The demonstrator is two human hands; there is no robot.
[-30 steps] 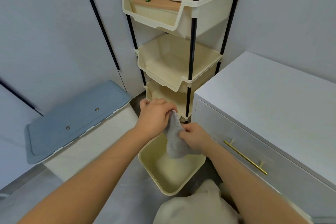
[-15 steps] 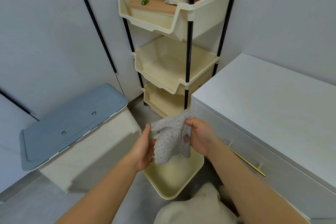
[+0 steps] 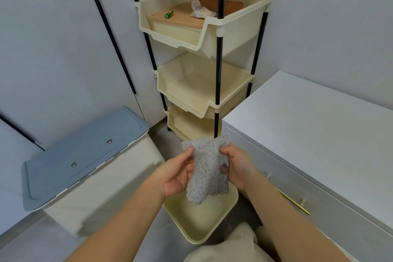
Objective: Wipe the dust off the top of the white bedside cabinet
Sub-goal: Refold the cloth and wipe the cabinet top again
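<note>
White bedside cabinet (image 3: 314, 134), its flat top bare and pale, stands at the right of the frame with a brass drawer handle (image 3: 294, 202) showing on its front. A person holds a grey patterned cloth (image 3: 207, 173) spread between both hands, in front of the cabinet's near corner and not touching it. The left hand (image 3: 176, 173) pinches the cloth's left edge between thumb and fingers; the right hand (image 3: 239, 168) is closed on its right edge, beside a small reddish motif printed on the fabric. The cloth hangs above a cream tray (image 3: 214, 232) lying on the grey floor. Behind stands a tiered cream storage rack (image 3: 204, 100) on black poles, just beside the cabinet; its top tier carries a wooden-lidded box, a small green object (image 3: 169, 14) and a crumpled white wrapper (image 3: 200, 9). To the left sits a cream bin with a grey-blue lid (image 3: 85, 155), closed, near the white wall panels.
</note>
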